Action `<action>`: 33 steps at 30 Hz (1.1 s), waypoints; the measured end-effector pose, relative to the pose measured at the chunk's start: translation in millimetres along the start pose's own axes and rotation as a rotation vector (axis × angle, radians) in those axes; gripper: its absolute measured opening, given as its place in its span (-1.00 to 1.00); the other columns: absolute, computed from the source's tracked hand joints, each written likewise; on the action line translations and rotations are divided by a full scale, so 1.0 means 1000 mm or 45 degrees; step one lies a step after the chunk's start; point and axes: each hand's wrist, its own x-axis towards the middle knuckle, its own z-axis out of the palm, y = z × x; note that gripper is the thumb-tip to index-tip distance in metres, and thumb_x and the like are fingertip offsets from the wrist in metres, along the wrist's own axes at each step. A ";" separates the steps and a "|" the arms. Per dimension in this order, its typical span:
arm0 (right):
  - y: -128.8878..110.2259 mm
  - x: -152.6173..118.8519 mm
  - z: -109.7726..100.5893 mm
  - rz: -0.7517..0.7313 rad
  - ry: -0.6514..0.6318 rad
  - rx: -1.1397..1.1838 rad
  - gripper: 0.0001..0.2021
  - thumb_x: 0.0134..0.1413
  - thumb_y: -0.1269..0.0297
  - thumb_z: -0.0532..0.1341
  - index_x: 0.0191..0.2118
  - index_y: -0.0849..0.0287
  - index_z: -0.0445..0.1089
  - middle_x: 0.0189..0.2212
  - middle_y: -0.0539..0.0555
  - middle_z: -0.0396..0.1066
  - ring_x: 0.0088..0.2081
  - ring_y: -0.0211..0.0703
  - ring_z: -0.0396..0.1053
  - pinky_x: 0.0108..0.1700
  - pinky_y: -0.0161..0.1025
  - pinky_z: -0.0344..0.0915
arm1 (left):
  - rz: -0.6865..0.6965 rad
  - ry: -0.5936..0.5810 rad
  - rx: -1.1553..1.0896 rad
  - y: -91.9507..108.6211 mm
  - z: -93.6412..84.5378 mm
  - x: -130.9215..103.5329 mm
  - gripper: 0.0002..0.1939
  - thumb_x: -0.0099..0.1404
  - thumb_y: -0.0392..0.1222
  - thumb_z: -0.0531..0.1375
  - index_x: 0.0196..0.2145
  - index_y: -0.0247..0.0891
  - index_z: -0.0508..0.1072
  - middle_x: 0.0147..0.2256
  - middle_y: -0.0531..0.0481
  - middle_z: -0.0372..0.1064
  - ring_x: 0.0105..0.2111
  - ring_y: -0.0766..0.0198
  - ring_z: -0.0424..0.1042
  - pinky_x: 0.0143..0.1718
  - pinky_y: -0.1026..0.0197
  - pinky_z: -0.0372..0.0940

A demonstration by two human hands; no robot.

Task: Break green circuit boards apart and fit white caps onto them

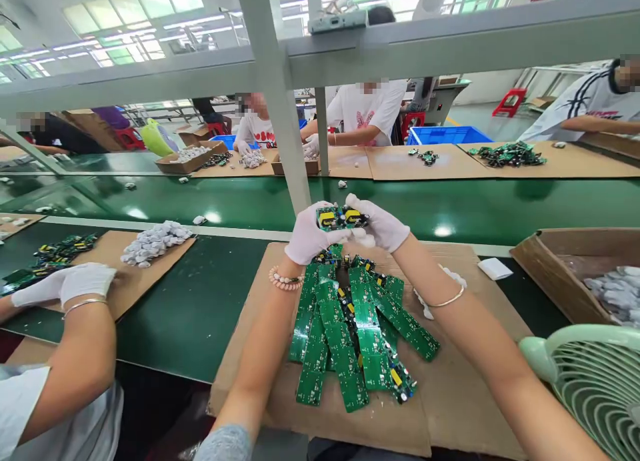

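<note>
Both of my hands wear white gloves and are raised over the far end of a pile of circuit boards. My left hand [311, 235] is closed on the left end of a green circuit board [340, 217] that carries yellow transformers. Gripping the right end of that same board is my right hand [383, 226], with its fingers bent around the edge. Below them, long green circuit board strips [345, 341] lie overlapped, some face down, others showing yellow and black components. Under the pile is a cardboard sheet [260, 354].
To the right stand an open carton [555, 261] of white pieces and a pale green fan [595, 381]. A conveyor belt [400, 207] runs beyond, under a grey metal post [285, 114]. At left, a co-worker's gloved hand [87, 281] is near boards and a white heap [155, 242].
</note>
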 end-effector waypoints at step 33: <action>0.086 0.062 -0.048 0.138 0.537 -1.571 -0.77 -0.01 0.40 0.22 -0.17 0.28 0.40 -0.15 0.18 0.40 -0.12 -0.09 0.35 -0.04 -0.16 0.23 | -0.538 -0.260 -0.389 -0.033 -0.053 0.003 -0.70 0.02 -0.25 0.28 -0.25 -0.34 0.38 -0.47 0.08 0.38 -0.60 0.43 0.36 -0.54 0.33 0.31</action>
